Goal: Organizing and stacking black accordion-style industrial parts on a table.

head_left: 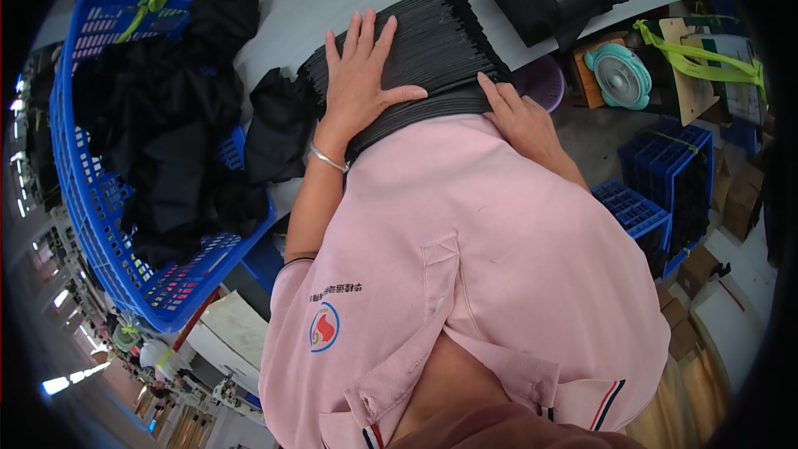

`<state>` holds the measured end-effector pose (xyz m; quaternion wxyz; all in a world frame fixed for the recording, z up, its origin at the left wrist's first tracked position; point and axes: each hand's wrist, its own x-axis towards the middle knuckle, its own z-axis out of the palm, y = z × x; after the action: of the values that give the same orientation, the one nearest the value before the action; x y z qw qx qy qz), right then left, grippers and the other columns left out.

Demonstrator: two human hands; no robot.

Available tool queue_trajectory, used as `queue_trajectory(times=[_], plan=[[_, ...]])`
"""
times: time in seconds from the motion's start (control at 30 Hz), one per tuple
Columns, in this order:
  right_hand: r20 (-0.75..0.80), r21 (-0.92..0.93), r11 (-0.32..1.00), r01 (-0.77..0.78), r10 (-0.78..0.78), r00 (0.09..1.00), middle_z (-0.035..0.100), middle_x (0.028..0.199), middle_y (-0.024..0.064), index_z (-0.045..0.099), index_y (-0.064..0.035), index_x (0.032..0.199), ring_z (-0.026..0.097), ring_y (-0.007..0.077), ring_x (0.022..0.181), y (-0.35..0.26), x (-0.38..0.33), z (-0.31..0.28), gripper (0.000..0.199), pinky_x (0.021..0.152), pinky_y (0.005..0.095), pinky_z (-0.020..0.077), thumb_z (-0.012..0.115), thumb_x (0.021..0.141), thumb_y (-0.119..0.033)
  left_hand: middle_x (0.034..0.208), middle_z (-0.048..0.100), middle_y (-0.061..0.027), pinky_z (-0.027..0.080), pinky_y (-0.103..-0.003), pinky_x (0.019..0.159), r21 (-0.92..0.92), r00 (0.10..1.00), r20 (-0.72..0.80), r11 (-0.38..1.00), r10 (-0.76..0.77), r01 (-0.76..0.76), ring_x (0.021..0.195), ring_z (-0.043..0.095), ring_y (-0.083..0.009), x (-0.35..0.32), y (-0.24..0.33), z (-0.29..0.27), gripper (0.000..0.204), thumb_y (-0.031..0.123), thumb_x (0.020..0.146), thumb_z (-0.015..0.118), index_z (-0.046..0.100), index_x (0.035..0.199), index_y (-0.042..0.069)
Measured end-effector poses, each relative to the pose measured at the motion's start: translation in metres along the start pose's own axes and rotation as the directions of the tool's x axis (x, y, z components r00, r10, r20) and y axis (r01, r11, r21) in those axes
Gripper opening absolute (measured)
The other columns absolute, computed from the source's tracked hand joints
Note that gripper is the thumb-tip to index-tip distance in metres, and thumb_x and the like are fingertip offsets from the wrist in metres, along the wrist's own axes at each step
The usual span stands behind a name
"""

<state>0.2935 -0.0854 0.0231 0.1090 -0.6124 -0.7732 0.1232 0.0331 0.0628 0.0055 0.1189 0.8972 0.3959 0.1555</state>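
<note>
Stack of thin, black, overlapping fabric-like pieces point(416, 46) lies under and ahead of the hands on a pale grey table point(295, 0). The left hand point(357, 75) is open, spread palm-down on it; the right hand point(528, 120) points along its near right edge, and whether it pinches a layer cannot be told. The step appears to be steadying the layers; next calls for even pressure. Bare table shows beyond the left hand, a blue perforated plastic basket point(73, 175) limits room leftward, and the table's edge runs just beyond the right hand.
</note>
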Motion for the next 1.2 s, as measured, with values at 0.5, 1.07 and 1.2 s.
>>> queue_trajectory(times=[0.5,1.07,1.2], plan=[[-0.009,-0.013,1.0,-0.008,0.008,1.0,0.055,0.105,0.0107,0.044,-0.0055,0.154,0.057,0.0264,0.069,-0.001,0.005,0.001,0.066,0.066,0.0375,0.0522,0.065,0.091,-0.005,0.166,0.031,-0.0217,0.01,-0.065,0.123,-0.012,1.0,0.001,1.0,-0.008,0.008,0.156,0.023,-0.0385,0.0,-0.001,0.003,0.121,0.081,0.067,0.07,0.039,0.16,0.01],[0.002,-0.06,0.998,-0.034,0.034,0.999,0.058,0.12,0.0092,0.053,-0.0106,0.147,0.064,0.0264,0.082,0.001,0.006,0.002,0.065,0.075,0.0373,0.0569,0.072,0.084,-0.007,0.166,0.032,-0.0214,0.01,-0.064,0.123,0.006,1.0,-0.007,1.0,-0.016,0.016,0.156,0.025,-0.0381,0.0,0.002,0.0,0.11,0.076,0.076,0.068,0.039,0.159,0.011],[-0.169,-0.021,0.999,0.027,-0.031,0.985,0.055,0.144,0.0137,0.061,-0.0053,0.132,0.06,0.0247,0.069,-0.001,0.006,-0.001,0.045,0.07,0.0345,0.0539,0.063,0.087,0.0,0.166,0.032,-0.0214,0.011,-0.064,0.123,0.0,1.0,-0.004,1.0,-0.015,0.015,0.156,0.025,-0.0381,0.001,0.003,-0.001,0.11,0.076,0.076,0.068,0.04,0.159,0.011]])
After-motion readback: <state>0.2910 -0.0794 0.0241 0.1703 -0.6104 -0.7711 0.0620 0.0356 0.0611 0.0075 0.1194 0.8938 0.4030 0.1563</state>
